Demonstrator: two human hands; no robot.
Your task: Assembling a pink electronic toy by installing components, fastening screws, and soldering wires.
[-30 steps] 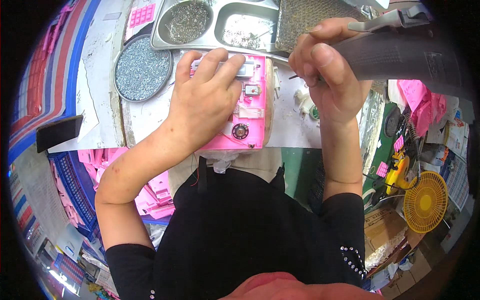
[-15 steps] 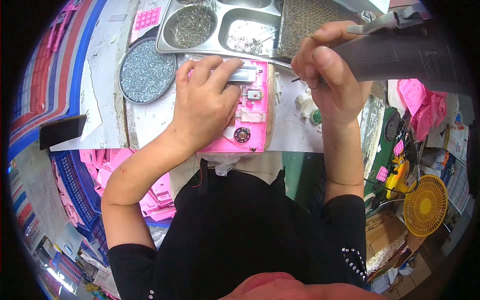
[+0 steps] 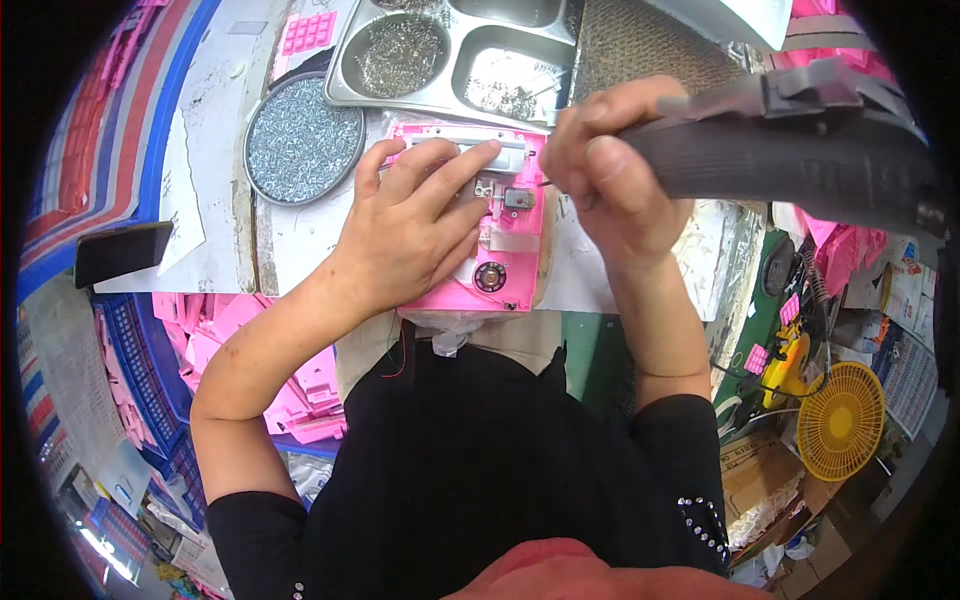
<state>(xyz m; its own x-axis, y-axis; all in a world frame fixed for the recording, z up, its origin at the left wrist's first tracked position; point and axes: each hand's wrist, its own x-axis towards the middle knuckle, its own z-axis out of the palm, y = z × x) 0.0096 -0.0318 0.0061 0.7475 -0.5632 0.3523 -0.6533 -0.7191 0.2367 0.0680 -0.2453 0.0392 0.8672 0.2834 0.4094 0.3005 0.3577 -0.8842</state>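
Note:
My left hand [image 3: 405, 225] lies with spread fingers across a pink plastic housing [image 3: 526, 262], its fingertips beside a silvery bar [image 3: 507, 158] at the housing's far end. A small boxy metal part [image 3: 518, 199] and a round black part [image 3: 490, 277] sit inside the housing, to the right of this hand. My right hand [image 3: 630, 200] is closed around a dark electric screwdriver [image 3: 780, 155]. Its thin bit points left, by the housing's right edge near the metal part; whether it touches is unclear. My left palm hides the housing's left side.
A round dish of small screws [image 3: 303, 140] stands left of the housing. Behind it lies a steel compartment tray [image 3: 455, 85] with small metal parts. Pink plastic pieces [image 3: 310, 390] fill a blue crate at lower left. A yellow fan [image 3: 840, 420] is at right.
My right hand has brought the screwdriver left and slightly down, to the housing's right edge. The left hand's fingers have spread more, uncovering more of the silvery bar.

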